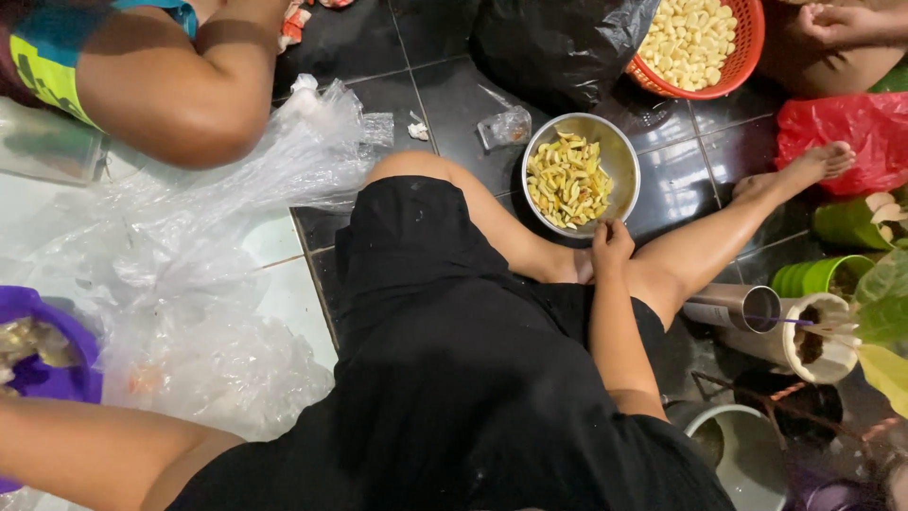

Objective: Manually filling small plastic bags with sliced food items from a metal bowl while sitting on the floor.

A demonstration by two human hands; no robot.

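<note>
A round metal bowl (626, 166) with several yellow sliced pieces stands on the dark tiled floor in front of my crossed legs. My right hand (612, 244) rests on its near rim with the fingers curled over the edge. My left forearm (85, 445) runs out past the bottom-left edge of the frame, under a purple bowl (43, 378), and its hand is out of sight. I sit in black clothing, with my right leg stretched out to the right of the bowl.
Crumpled clear plastic bags (208, 246) cover the floor at left. Another person's arm (170, 85) reaches in at top left. At the top stand an orange basket (747, 47) of pale peeled pieces and a black bag (558, 43). A red bag (842, 132), green cups (832, 274) and tubes (747, 308) crowd the right.
</note>
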